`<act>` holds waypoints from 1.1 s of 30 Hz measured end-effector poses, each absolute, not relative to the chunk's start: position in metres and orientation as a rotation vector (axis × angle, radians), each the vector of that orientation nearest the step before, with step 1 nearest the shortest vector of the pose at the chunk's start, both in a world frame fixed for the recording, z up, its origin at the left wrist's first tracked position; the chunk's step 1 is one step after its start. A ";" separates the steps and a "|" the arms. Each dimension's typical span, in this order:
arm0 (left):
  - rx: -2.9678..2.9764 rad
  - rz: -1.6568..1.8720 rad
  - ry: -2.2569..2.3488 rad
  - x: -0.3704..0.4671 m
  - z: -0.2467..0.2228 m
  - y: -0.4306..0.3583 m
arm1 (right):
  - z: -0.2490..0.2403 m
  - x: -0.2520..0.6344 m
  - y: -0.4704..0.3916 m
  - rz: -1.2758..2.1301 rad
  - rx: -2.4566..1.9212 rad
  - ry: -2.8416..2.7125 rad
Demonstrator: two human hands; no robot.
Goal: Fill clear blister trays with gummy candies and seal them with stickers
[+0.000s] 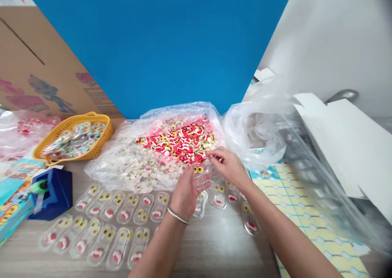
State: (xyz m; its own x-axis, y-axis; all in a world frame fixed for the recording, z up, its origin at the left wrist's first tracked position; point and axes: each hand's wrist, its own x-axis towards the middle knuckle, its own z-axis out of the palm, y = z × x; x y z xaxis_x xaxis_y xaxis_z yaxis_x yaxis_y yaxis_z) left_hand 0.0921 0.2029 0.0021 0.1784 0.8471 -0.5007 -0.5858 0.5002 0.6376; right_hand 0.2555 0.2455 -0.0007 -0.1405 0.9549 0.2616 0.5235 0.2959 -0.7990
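Note:
My left hand [183, 194], with a bracelet at the wrist, holds a clear plastic blister shell [201, 180] with two yellow eye pieces at its top. Just right of it, my right hand [228, 165] has thumb and forefinger pinched together at the edge of the loose pieces; whatever is between the fingertips is too small to make out. Before both hands lies an open clear bag [119, 161] spilling red-and-white mouth pieces and yellow eye pieces [183, 141]. Rows of similar shells [98, 245] lie on the table, most with yellow eyes and a red mouth.
At left stand a yellow basket [105, 137] of filled packs, a blue tape dispenser [53, 196] and a cardboard box [36, 57]. A blue panel [165, 45] rises behind. To the right are yellow printed sheets [294, 204], crumpled plastic [260, 135] and white card [339, 139].

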 end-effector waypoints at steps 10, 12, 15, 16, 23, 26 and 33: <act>0.375 1.038 0.877 0.104 0.009 0.187 | 0.011 0.253 0.171 0.434 -1.166 -2.271; 0.381 1.027 0.884 0.107 0.009 0.182 | 0.012 0.256 0.164 0.418 -1.182 -2.273; 0.390 1.004 0.863 0.112 0.010 0.176 | 0.014 0.257 0.156 0.432 -1.219 -2.212; 0.397 1.001 0.860 0.113 0.011 0.174 | 0.015 0.257 0.153 0.442 -1.234 -2.187; 0.430 0.982 0.880 0.117 0.018 0.165 | 0.016 0.255 0.134 0.496 -1.334 -2.061; 0.436 0.957 0.885 0.120 0.020 0.160 | 0.013 0.253 0.129 0.351 -1.334 -2.000; 0.431 0.996 0.898 0.124 0.022 0.156 | 0.005 0.256 0.110 0.020 -1.227 -2.220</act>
State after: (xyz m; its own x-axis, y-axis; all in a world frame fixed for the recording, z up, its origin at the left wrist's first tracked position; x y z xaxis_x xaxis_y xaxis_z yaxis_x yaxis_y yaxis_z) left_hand 0.1242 0.1561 0.0222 0.2400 0.8616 -0.4473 -0.5345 0.5020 0.6800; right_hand 0.2563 0.1096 0.0047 -0.3963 0.7761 0.4904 0.7671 0.5734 -0.2876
